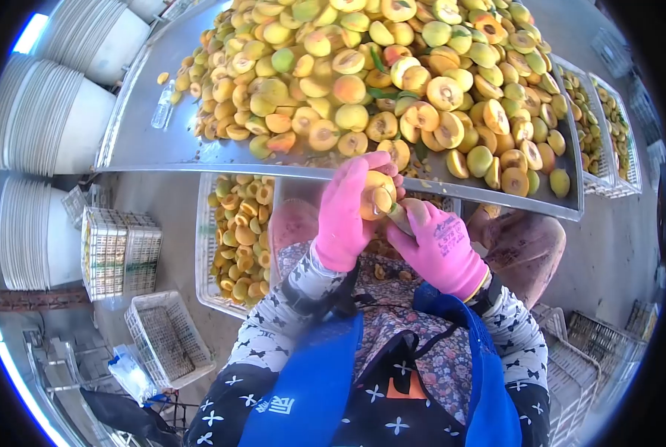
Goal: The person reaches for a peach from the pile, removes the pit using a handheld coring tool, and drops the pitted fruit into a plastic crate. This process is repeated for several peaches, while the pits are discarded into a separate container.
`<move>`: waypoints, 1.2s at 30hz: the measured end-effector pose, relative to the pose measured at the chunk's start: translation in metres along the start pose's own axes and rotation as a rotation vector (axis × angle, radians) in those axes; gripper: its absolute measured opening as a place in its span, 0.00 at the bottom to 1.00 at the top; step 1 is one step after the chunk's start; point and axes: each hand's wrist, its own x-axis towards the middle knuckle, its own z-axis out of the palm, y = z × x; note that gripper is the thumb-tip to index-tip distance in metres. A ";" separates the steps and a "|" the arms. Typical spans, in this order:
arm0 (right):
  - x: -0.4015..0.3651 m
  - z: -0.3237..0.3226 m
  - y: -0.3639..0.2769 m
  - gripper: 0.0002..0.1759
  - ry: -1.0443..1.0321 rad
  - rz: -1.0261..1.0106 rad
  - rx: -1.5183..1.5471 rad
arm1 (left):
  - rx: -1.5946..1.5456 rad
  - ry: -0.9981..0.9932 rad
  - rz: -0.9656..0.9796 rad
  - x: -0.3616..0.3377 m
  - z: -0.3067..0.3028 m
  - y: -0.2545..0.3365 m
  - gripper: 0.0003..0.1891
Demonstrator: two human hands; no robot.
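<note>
A halved yellow fruit (377,195) is held in my left hand (345,212), which wears a pink glove, just below the metal table's front edge. My right hand (441,242), gloved in pink too, is closed around the handle of a small tool (400,217). The tool's looped metal end touches the fruit's cut face. Beyond my hands, a large heap of halved yellow fruit (348,89) lies on the metal table (273,170).
A white crate of fruit halves (202,253) stands below the table at left. More filled crates (612,141) are at right. An empty crate (169,339), stacked white tubs (38,231) and a plastic bottle (163,106) are at left.
</note>
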 end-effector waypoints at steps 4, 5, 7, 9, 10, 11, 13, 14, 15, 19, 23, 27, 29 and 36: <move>-0.014 -0.015 0.003 0.17 -0.169 0.066 -0.094 | -0.247 0.018 -0.134 0.002 0.000 -0.018 0.18; -0.020 -0.025 0.005 0.16 -0.246 0.021 0.014 | -0.221 0.054 -0.100 0.004 -0.004 -0.019 0.18; -0.017 -0.041 0.000 0.17 -0.484 0.179 0.318 | -0.169 0.137 -0.026 0.005 -0.011 -0.018 0.18; -0.007 -0.061 -0.011 0.17 -0.783 0.577 0.656 | -0.141 0.075 -0.071 -0.001 -0.004 -0.010 0.16; -0.012 -0.052 -0.008 0.17 -0.622 0.527 0.665 | -0.130 0.041 -0.097 -0.004 -0.001 -0.008 0.15; -0.019 -0.035 0.001 0.16 -0.460 0.476 0.666 | -0.165 -0.041 -0.210 -0.009 -0.003 -0.007 0.15; -0.025 -0.010 0.015 0.14 -0.032 0.359 0.487 | 0.071 -0.126 -0.079 -0.014 -0.008 -0.017 0.16; -0.023 -0.015 0.024 0.14 0.018 0.066 0.144 | 0.194 -0.165 -0.012 -0.017 -0.012 -0.021 0.16; -0.026 -0.015 0.023 0.14 -0.012 0.148 0.195 | 0.254 -0.148 0.034 -0.017 -0.013 -0.019 0.17; -0.030 -0.022 0.003 0.15 -0.121 0.296 0.359 | 0.483 -0.134 0.322 -0.015 -0.014 -0.010 0.19; -0.030 -0.011 -0.005 0.16 -0.011 0.164 0.302 | 0.380 -0.100 0.264 -0.016 -0.011 -0.016 0.19; -0.023 -0.001 -0.001 0.18 -0.029 0.042 -0.040 | 0.311 -0.120 0.147 -0.018 -0.002 -0.017 0.19; -0.021 -0.001 -0.001 0.18 -0.096 0.045 -0.145 | 0.271 -0.110 0.121 -0.018 -0.003 -0.019 0.19; -0.029 0.009 0.005 0.17 -0.161 -0.001 -0.254 | -0.137 0.076 -0.172 -0.020 0.004 -0.023 0.20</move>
